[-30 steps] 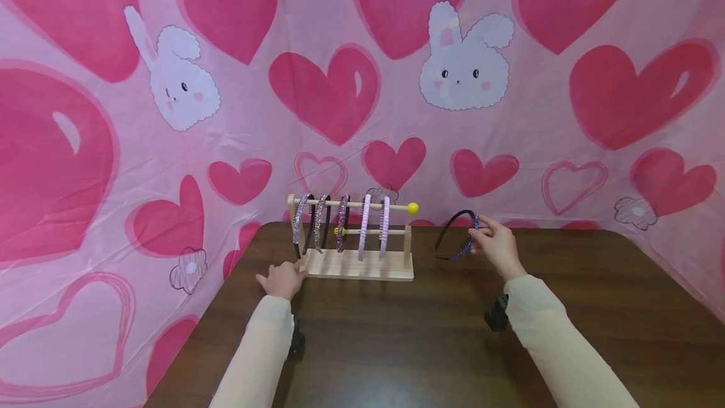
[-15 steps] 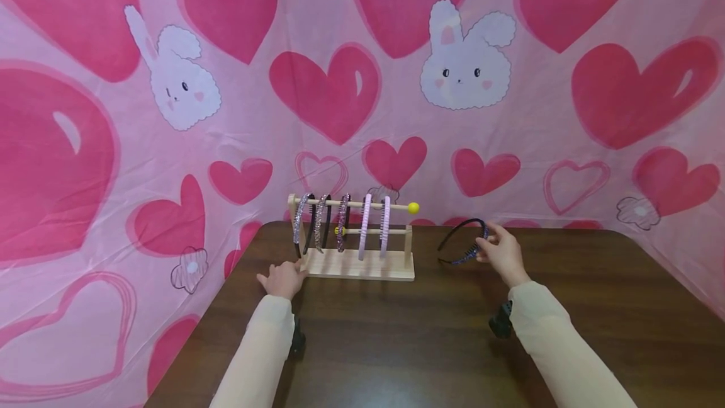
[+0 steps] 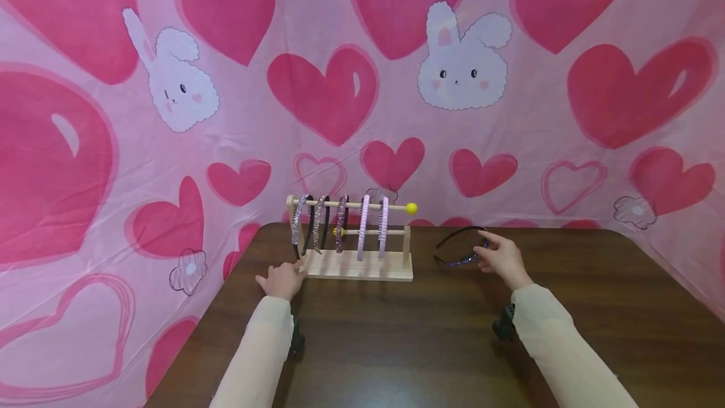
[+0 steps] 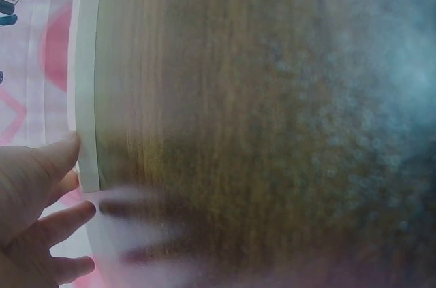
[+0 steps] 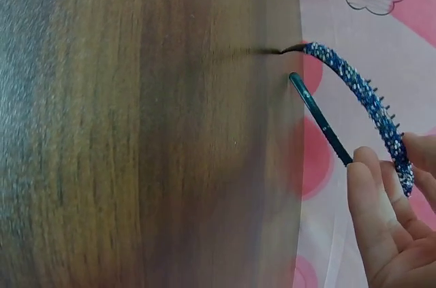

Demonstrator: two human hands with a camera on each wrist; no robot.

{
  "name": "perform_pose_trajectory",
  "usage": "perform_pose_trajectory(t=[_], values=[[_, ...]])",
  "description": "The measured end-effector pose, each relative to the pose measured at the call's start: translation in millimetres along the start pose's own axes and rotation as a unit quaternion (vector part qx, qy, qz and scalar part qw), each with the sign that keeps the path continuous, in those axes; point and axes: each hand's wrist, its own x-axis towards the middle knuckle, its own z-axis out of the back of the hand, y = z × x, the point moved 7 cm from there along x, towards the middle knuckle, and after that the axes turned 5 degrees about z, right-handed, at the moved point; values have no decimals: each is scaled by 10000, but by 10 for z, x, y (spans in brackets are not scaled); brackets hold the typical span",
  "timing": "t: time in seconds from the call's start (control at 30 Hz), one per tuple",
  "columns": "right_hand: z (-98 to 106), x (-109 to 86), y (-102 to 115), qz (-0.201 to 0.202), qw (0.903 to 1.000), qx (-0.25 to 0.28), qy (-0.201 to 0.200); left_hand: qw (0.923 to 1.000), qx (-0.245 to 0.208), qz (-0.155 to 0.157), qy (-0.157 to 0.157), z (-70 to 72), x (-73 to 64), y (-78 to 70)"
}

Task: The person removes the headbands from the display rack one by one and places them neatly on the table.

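At 8 o'clock on the pale wooden two-rod rack, left hand touches its end, fingers spread. At 3 o'clock, apart from it, right hand pinches the curved black headband with blue glitter; desk contact unclear. Change: band tipped flatter since a second ago; likely reorienting, off the rack. Beyond, five glittery or lavender headbands hang on the upper rod.
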Motion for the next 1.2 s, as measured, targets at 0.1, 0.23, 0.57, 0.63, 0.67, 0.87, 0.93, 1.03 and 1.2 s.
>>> perform_pose_trajectory(t=[0.1, 0.23, 0.57, 0.63, 0.67, 0.87, 0.93, 1.03, 1.2], values=[[-7, -11, -22, -91, 9999, -24, 102, 10000, 0, -6, -3, -9, 9, 8], [-28, -35, -50, -203, 9995, -20, 251, 10000, 0, -29, 10, -24, 23, 20], [-171, -97, -148, -672, 9938, 335, 817, 10000, 11, -57, 24, -21, 28, 26], [-210, -106, -175, -762, 9918, 418, 935, 10000, 1, -51, 31, -17, 25, 23], [-231, -111, -191, -824, 9905, 475, 990, 10000, -2, -48, 35, -15, 24, 21], [-355, -140, -246, -1051, 9837, 707, 1276, 10000, 17, -41, 29, 2, 13, 13], [-387, -145, -268, -1138, 9823, 737, 1296, 10000, 27, -53, 18, 3, 11, 13], [-429, -153, -296, -1245, 9812, 713, 1290, 10000, 31, -71, 5, 0, 13, 15], [-488, -165, -302, -1361, 9799, 787, 1226, 10000, 24, -76, 25, -7, 12, 13]])
